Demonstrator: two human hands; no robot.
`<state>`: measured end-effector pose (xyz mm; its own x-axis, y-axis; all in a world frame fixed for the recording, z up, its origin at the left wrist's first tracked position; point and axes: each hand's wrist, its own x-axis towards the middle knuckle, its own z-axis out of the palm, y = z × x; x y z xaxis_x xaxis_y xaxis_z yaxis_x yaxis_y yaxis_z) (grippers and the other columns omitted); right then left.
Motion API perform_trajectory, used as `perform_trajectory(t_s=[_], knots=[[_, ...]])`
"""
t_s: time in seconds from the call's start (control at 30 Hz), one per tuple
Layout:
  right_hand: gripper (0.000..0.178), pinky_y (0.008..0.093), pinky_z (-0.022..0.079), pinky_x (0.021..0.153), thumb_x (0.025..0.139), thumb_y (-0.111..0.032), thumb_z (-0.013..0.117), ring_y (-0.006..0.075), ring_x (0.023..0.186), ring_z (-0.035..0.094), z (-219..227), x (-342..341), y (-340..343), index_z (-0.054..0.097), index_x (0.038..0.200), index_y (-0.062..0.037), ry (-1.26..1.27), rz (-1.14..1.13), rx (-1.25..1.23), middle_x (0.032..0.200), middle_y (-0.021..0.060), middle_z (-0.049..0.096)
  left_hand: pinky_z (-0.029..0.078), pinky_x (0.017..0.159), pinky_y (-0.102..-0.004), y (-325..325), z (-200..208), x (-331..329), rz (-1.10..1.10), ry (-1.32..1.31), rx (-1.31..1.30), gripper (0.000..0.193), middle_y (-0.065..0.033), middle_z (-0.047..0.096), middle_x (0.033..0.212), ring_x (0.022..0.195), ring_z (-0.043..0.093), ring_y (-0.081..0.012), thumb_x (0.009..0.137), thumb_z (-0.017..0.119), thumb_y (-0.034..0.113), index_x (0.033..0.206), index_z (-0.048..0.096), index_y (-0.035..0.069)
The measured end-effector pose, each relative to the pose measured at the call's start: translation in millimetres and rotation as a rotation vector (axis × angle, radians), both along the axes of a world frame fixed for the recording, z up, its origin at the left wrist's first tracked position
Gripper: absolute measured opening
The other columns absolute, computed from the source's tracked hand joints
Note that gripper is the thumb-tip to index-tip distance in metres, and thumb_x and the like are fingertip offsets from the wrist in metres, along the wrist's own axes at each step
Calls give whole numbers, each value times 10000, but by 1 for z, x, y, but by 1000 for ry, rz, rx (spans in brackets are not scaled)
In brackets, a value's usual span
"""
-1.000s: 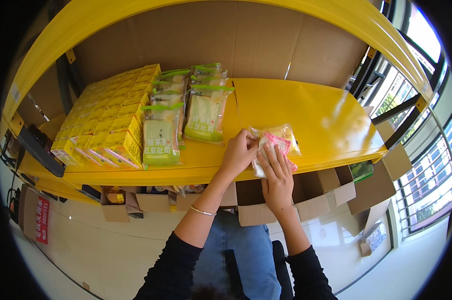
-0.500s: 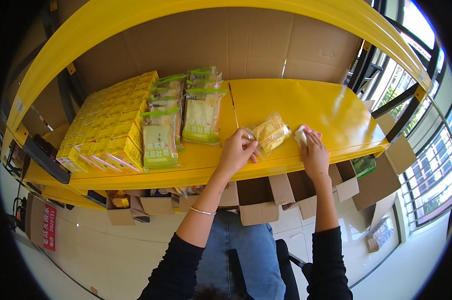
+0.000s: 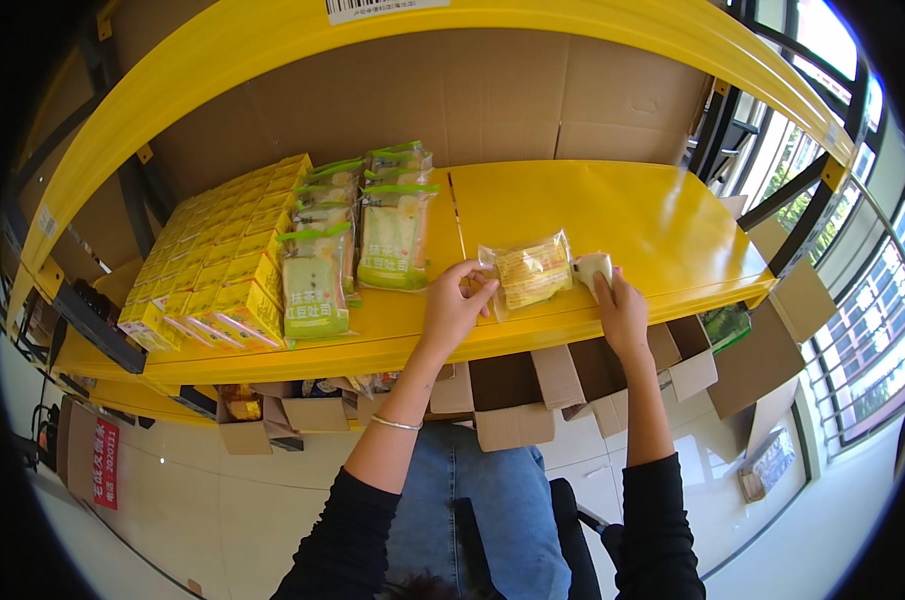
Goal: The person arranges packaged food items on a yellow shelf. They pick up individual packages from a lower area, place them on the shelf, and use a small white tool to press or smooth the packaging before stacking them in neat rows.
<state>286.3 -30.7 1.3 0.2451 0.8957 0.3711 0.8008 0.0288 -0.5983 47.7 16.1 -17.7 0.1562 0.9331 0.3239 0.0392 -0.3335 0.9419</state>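
Yellow metal shelf point(image 3: 662, 215) across the middle of the frame, backed by brown cardboard point(image 3: 432, 100); yellow beam point(image 3: 532, 24) arching overhead. At lower left, red panel point(image 3: 105, 463) on a brown carton. Higher up at left, tight rows of small yellow boxes point(image 3: 217, 265) behind a black upright point(image 3: 90, 322). Left of centre, just beside the boxes, two files of green-and-clear bags point(image 3: 315, 290). Near centre, left hand point(image 3: 452, 310), fingers curled, thumb and forefinger nearly together at the left edge of a clear packet point(image 3: 534, 272) with yellow contents; impossible to tell whether pinched or merely touched. Packet flat on the shelf near its front edge, between both hands. Right of it, right hand point(image 3: 624, 315), fingers closed around a small white object point(image 3: 594, 268), just beside the packet. Below the shelf's front edge, open cartons point(image 3: 515, 428); farther right, green package point(image 3: 727, 327), then barred window point(image 3: 857, 345) at far right.

At left, rearmost boxes too small to make out singly; rear bags mostly hidden by front ones. At centre, carton interiors dark, partly blocked by the forearms. Right of centre, lower part of the white object covered by fingers, its kind unclear.
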Motion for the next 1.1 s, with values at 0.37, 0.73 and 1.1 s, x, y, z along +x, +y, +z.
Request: perform_trajectory(t_s=[0.37, 0.73, 1.1], knots=[[481, 407, 360, 1015, 731, -14, 588, 270, 1249, 466, -20, -80, -36, 571, 1202, -107, -329, 467, 385, 1253, 56, 572, 411, 406, -232, 2, 2, 0, 31, -78, 16, 215, -62, 595, 840, 460, 569, -112, 863, 614, 24, 1061, 570, -45], [214, 396, 476, 643, 865, -97, 545, 381, 740, 605, 5, -59, -45, 559, 1055, 1, 171, 259, 333, 833, 201, 617, 513, 633, -222, 1, -1, -1, 39, -195, 199, 124, -65, 578, 943, 681, 624, -134, 856, 596, -25, 974, 633, -22], [317, 410, 483, 652, 851, -278, 596, 377, 743, 618, 6, -11, -28, 596, 965, 18, 75, 5, 77, 830, 218, 636, 468, 808, -273, -6, 8, 5, 88, 187, 214, 202, -75, 583, 947, 896, 590, -176, 810, 698, 175, 938, 640, 31]])
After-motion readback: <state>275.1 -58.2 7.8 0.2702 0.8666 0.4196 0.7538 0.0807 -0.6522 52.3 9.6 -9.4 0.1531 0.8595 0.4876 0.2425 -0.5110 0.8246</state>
